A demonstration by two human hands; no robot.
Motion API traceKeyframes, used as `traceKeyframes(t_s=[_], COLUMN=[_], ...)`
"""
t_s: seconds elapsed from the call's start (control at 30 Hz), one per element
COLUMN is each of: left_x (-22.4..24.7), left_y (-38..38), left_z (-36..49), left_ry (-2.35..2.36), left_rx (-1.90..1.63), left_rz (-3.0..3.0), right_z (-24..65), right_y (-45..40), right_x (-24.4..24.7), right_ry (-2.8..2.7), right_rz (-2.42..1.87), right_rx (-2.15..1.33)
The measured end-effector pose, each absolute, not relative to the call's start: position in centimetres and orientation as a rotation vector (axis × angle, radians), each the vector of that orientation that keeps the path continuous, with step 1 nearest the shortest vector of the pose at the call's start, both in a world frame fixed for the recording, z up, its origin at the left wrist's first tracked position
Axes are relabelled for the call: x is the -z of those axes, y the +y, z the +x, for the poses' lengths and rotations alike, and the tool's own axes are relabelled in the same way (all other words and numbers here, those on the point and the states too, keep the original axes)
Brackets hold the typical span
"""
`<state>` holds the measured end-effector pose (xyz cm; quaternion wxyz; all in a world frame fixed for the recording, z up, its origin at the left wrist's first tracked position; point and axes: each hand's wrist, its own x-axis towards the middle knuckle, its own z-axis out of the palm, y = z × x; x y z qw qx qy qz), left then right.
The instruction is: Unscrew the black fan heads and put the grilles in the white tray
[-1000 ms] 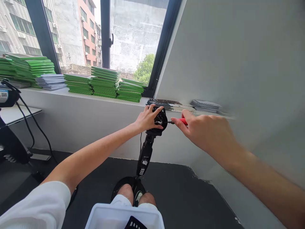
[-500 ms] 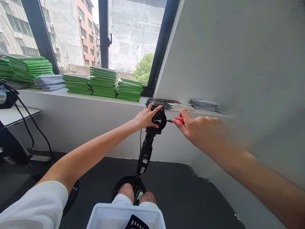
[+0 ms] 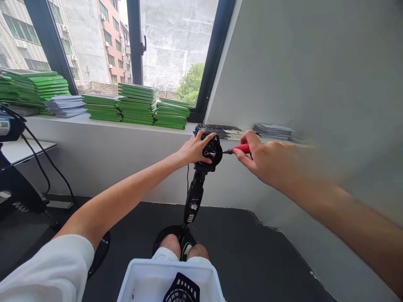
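Observation:
A black fan head point(image 3: 217, 156) with exposed inner parts tops a stand in front of the windowsill. My left hand point(image 3: 199, 149) grips it from the left, thumb and fingers spread around its housing. In my right hand point(image 3: 262, 157) is a red-handled screwdriver point(image 3: 242, 148), held level. Its dark tip points left at the housing's right edge; whether it touches is too small to tell. Below the head runs the black control column point(image 3: 194, 201) with a silver knob and several buttons.
A white plastic tub point(image 3: 141, 268) on my lap holds a black slotted cover point(image 3: 184, 289). The stand's round base point(image 3: 159, 235) lies by my feet. Green booklet stacks point(image 3: 137, 107) and grey papers point(image 3: 273, 131) line the sill. Cables point(image 3: 53, 172) hang by a white table point(image 3: 28, 151) at left.
The view has tipped down slightly, showing more of the tub and its slotted cover. My right hand sits slightly farther right, with more screwdriver shaft visible. My left hand keeps its hold.

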<state>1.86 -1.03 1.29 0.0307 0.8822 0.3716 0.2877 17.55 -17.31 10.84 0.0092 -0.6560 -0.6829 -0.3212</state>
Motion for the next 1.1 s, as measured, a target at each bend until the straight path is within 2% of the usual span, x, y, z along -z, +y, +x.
traceKeyframes(t_s=[0.07, 0.2, 0.3, 0.43, 0.57, 0.73, 0.87, 1.1], left_x=[-1.2, -1.1, -0.9, -0.9, -1.0, 0.0, 2.2, 2.7], left_y=[-1.0, -0.7, -0.5, -0.5, -0.4, 0.0, 0.6, 0.7], left_z=[1.8, 1.7, 1.7, 1.8, 1.7, 1.3, 1.4, 1.9], left_ry=[1.131, 1.104, 1.092, 1.089, 1.082, 0.985, 0.839, 0.735], left_rx=[-0.897, -0.918, -0.921, -0.934, -0.929, -1.083, -1.335, -1.312], left_rz=[2.705, 2.693, 2.691, 2.687, 2.690, 2.582, 2.299, 2.283], right_z=[17.7, 18.0, 17.8, 17.7, 18.2, 19.3, 20.0, 20.7], right_y=[-17.3, -17.4, -17.6, -17.6, -17.2, -16.9, -18.0, -19.9], right_x=[-10.9, -11.1, -11.2, -11.2, -11.0, -10.3, -9.0, -6.6], right_ry=[-2.071, -2.161, -2.116, -2.161, -2.082, -2.199, -2.206, -2.223], right_rz=[-2.060, -1.991, -2.039, -2.023, -2.032, -1.881, -1.775, -1.418], right_rx=[1.073, 0.953, 1.042, 0.919, 0.997, 0.757, 0.780, 1.078])
